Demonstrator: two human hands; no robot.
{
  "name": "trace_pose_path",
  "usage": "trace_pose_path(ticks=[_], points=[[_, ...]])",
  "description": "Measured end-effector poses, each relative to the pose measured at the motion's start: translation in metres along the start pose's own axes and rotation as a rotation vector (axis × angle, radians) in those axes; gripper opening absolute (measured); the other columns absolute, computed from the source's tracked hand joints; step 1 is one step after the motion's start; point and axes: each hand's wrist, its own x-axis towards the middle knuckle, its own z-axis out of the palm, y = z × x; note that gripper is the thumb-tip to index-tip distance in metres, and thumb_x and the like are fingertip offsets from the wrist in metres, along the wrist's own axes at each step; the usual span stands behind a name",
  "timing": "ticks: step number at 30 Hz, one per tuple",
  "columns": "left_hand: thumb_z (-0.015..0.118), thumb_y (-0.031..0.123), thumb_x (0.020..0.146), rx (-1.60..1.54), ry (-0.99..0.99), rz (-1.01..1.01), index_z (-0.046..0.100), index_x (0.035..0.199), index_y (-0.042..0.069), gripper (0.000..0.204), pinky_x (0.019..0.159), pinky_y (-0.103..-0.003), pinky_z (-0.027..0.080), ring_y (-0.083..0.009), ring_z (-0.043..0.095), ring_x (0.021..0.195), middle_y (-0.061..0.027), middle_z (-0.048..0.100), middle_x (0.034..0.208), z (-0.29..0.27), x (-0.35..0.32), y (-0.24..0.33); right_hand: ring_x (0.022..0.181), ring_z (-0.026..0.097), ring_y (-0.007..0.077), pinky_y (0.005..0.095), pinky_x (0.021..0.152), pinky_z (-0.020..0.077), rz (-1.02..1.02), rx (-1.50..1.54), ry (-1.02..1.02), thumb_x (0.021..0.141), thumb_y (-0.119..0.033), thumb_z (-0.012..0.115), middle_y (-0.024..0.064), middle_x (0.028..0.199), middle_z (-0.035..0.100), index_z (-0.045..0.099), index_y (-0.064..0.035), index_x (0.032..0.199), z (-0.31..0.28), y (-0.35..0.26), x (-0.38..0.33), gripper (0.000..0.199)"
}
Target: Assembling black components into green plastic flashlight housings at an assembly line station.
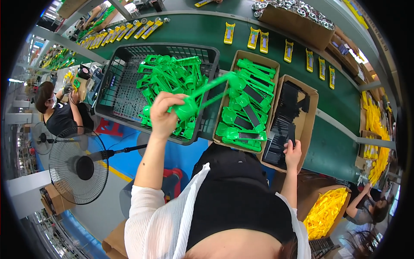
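Note:
My left hand (164,113) is closed on one end of a green plastic part (207,88), long and open in the middle like a frame. The part is raised above the gap between a black crate (113,93) and a cardboard box (238,55), slightly blurred by motion. Loose green parts (172,77) are heaped in the crate. Inside the box lie more green parts, some with a black strip (251,115) in them. My right hand (293,152) pinches a thin black strip (291,133) over a second cardboard box (307,138), which holds many such strips.
Yellow parts (229,33) stand spaced along the green conveyor (194,32). A standing fan (82,166) is at the left, near a seated co-worker (62,108). A carton of yellow pieces (325,213) sits at the lower right, beside another person (366,207).

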Motion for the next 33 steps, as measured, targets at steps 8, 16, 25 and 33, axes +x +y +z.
trace_pose_path(ticks=[8,16,25,33], points=[[0.060,-0.011,0.077,-0.713,-0.158,-0.096,0.039,0.098,0.002,0.033,0.077,-0.038,0.053,-0.0291,0.062,0.089,-0.0109,0.056,0.089,0.068,-0.022,0.025,0.052,0.049,0.0035,0.0168,0.045,0.0374,-0.083,0.174,-0.079,0.091,-0.016,0.052,0.0011,0.071,0.060,0.050,-0.0037,0.091,0.009,-0.070,0.005,0.012],[0.057,-0.006,0.082,-0.553,-0.201,-0.435,0.042,0.115,0.004,0.038,0.071,-0.031,0.053,-0.0220,0.063,0.085,-0.0091,0.058,0.089,0.093,-0.028,0.022,0.048,0.052,0.0061,0.0166,0.041,0.0364,0.046,0.365,-0.454,0.085,-0.009,0.057,0.0060,0.064,0.061,0.052,-0.0037,0.089,-0.013,-0.120,-0.023,0.008],[0.058,0.012,0.086,-0.831,-0.430,-1.321,0.056,0.097,0.003,0.014,0.064,-0.029,0.053,-0.0217,0.063,0.079,-0.0063,0.060,0.083,0.110,-0.034,0.020,0.045,0.046,0.0034,0.0192,0.042,0.0352,0.082,0.260,-0.654,0.085,-0.018,0.062,0.0015,0.057,0.056,0.056,-0.0007,0.081,0.009,-0.147,-0.027,0.018],[0.054,0.011,0.089,-0.581,-0.748,-1.091,0.053,0.107,0.001,0.020,0.060,-0.027,0.050,-0.0155,0.061,0.065,-0.0071,0.059,0.080,0.110,-0.031,0.029,0.045,0.045,0.0033,0.0203,0.043,0.0350,0.119,0.103,-0.676,0.087,-0.024,0.058,-0.0002,0.056,0.053,0.058,-0.0017,0.085,0.015,-0.160,-0.031,0.023]])
